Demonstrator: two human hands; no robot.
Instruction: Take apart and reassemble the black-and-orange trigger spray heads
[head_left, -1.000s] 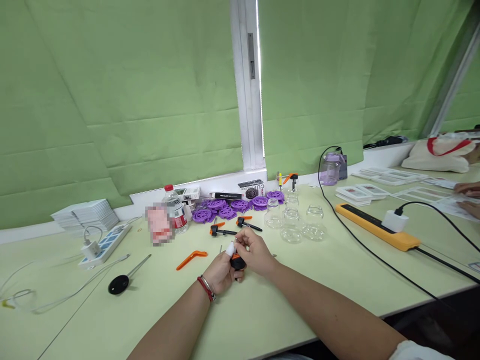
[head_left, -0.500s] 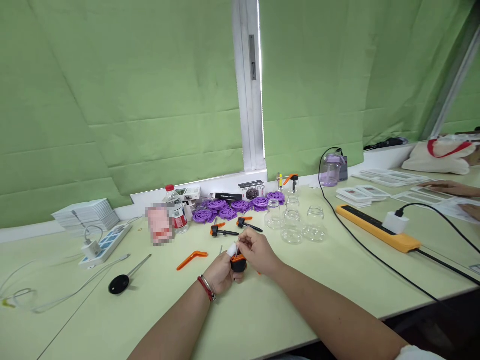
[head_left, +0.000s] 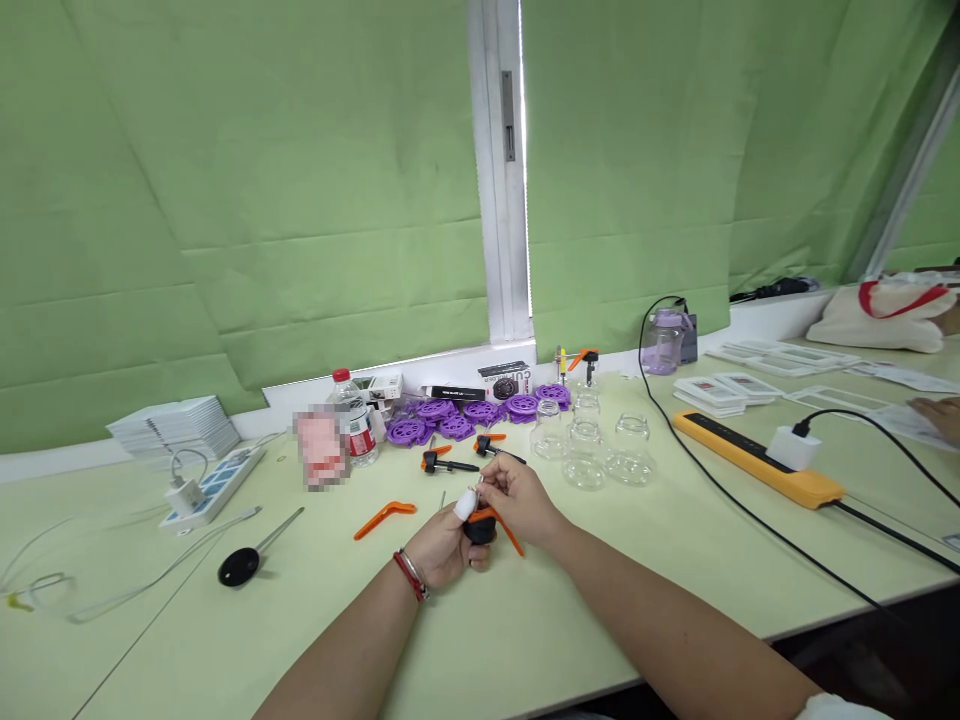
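Low over the middle of the table, my left hand [head_left: 448,548] is closed around a black spray head [head_left: 480,530] with an orange lever [head_left: 508,530] that sticks out to the right. A white covering wraps the left thumb. Above the head, my right hand [head_left: 517,497] pinches a thin, light metal pin [head_left: 481,482] standing at its top; its lower end is hard to make out. Left of the hands lies a loose orange lever [head_left: 385,518]. Just beyond them are two black-and-orange trigger pieces [head_left: 448,464].
Clear bottles [head_left: 583,465] stand right of centre, behind purple wheel-shaped parts [head_left: 465,425]. A black disc with a rod [head_left: 240,567] lies at left. A white power strip [head_left: 217,490], an orange power strip [head_left: 757,460] and cables flank the work area. A co-worker's hand [head_left: 937,408] is at far right.
The orange lever on the held spray head has swung out to the right and now shows below my right hand. Both hands keep their grip, nearly in place.
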